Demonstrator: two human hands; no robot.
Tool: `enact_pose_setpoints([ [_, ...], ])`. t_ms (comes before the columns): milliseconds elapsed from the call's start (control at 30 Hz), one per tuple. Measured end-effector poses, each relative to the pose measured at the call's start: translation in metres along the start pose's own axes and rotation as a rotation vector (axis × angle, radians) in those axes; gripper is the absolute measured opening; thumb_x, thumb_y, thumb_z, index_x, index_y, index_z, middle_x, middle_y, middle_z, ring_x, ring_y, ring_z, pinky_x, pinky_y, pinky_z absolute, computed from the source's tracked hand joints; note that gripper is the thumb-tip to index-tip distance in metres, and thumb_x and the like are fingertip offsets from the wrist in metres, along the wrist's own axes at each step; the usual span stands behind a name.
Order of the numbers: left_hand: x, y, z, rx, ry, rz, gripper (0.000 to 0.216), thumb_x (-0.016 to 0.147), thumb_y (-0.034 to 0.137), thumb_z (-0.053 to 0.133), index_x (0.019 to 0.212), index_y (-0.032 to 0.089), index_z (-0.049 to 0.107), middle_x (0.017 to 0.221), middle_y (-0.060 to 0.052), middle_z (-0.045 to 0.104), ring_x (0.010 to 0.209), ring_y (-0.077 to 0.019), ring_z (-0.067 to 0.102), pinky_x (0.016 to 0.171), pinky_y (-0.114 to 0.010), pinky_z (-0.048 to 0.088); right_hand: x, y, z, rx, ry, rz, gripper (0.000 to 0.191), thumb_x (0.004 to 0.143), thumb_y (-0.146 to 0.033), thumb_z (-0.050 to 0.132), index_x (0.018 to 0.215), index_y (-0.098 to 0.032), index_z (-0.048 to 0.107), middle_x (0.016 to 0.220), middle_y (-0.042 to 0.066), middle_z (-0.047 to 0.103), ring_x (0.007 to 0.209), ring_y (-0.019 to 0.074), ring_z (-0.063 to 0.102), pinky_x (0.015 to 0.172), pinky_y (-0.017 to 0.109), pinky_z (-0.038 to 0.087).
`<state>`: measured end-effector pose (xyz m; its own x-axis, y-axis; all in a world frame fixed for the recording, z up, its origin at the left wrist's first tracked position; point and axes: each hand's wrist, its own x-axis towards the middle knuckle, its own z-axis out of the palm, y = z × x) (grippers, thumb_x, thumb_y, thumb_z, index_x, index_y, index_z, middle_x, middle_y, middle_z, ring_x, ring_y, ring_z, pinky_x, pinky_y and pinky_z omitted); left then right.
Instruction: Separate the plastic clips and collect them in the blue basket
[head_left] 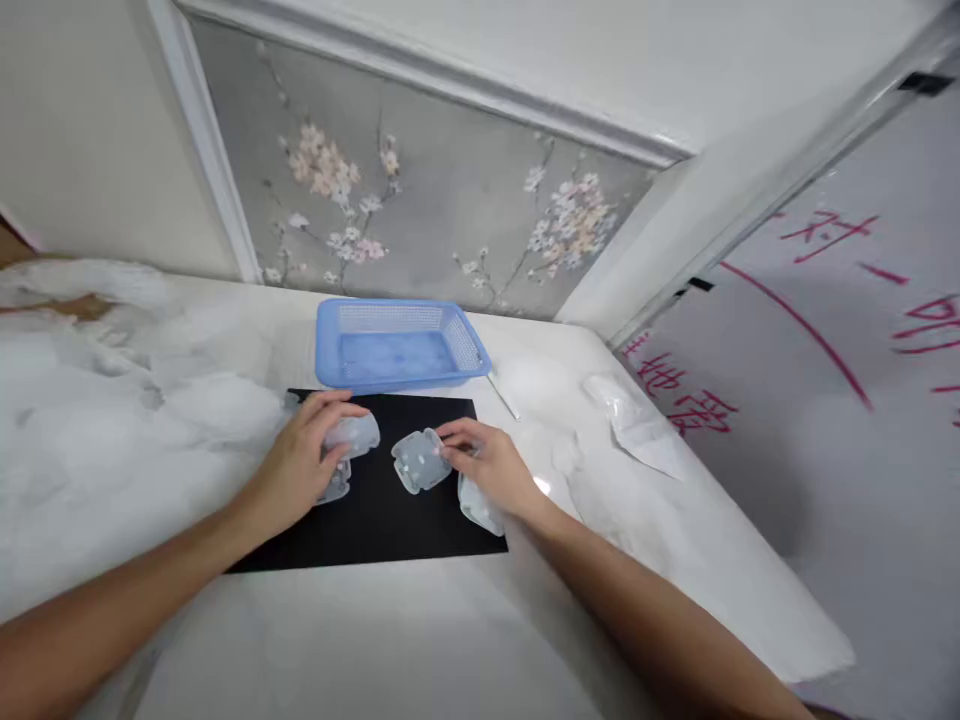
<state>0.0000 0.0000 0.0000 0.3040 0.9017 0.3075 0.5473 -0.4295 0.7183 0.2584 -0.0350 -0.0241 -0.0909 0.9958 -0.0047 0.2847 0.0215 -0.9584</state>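
Observation:
My left hand is closed around the edge of a translucent plastic piece, with thumb and fingers on either side. A second such piece lies partly under it, half hidden by that hand. The fingers of my right hand pinch the right edge of another translucent, square-lobed plastic piece, tilted so its face shows. Below my right hand a further piece rests at the right edge of a black mat, partly covered by the palm. The exact kind of these clear pieces cannot be made out.
A blue plastic basket stands behind the mat. A thin white stick lies beside it. Crumpled translucent bags heap up at left; a clear packet lies at right. A whiteboard with red writing borders the table.

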Motion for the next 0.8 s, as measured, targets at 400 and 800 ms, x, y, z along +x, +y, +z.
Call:
enact_pose_setpoints([
  [400, -0.004, 0.016, 0.006, -0.760, -0.293, -0.640, 0.051, 0.070, 0.050, 0.078, 0.112, 0.022, 0.069, 0.107, -0.007, 0.076, 0.101, -0.0241, 0.070, 0.086, -0.033, 0.054, -0.004, -0.003, 0.007, -0.012, 0.161, -0.031, 0.019, 0.078, -0.025, 0.050, 0.081, -0.020, 0.068, 0.072, 0.000, 0.064, 0.067, 0.0148, 0.054, 0.065, 0.028, 0.043],
  [800, -0.003, 0.021, 0.003, -1.108, -0.315, -0.725, 0.026, 0.092, 0.030, 0.059, 0.113, 0.018, 0.069, 0.109, -0.010, 0.075, 0.096, -0.0217, 0.072, 0.083, -0.031, 0.059, -0.017, 0.000, 0.023, -0.587, 0.019, -0.480, 0.030, 0.087, -0.028, 0.065, 0.116, -0.023, 0.061, 0.078, -0.002, 0.055, 0.064, 0.0140, 0.057, 0.059, 0.025, 0.046],
])
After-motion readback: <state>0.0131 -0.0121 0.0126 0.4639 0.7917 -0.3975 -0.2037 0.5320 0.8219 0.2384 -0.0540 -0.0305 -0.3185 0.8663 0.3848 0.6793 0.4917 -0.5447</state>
